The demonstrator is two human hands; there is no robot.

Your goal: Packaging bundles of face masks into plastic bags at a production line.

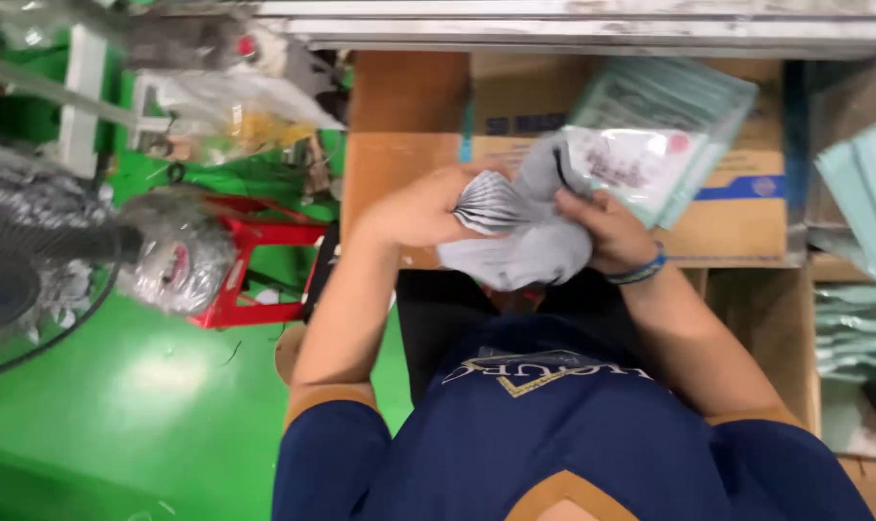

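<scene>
Both of my hands are raised in front of my chest and meet on a bundle of grey face masks (529,253). My left hand (414,207) pinches a fanned stack of the grey masks (493,203) by its folded edges. My right hand (602,232), with a blue wristband, grips the other side of the bundle together with a clear printed plastic packet (640,164). Behind the packet are more pale green packets (665,96). The lower part of the bundle hangs over my dark blue shirt.
A brown cardboard box (737,217) stands just beyond my hands. Stacks of pale green packets (862,183) fill shelves at the right. At the left are a fan (32,270), a wrapped bundle in clear plastic (177,256), a red stool (259,260) and green floor (148,415).
</scene>
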